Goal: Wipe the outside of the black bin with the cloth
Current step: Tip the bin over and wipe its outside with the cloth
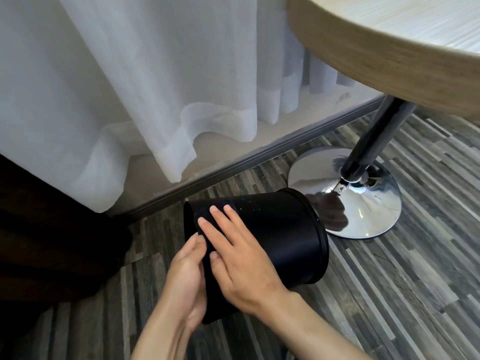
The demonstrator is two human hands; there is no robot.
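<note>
Black bin [280,229] lies tipped on floor [389,294]. Left hand [185,279] cups its base, fingers curled; right hand [233,252] presses dark cloth [205,216] flat, fingers extended.

Black bin [280,229] tipped on its side, rim rightward, dark cloth [205,216] against its wall

The bin [280,229] lies on its side on the floor [389,294], left of the table base [363,203].
</note>
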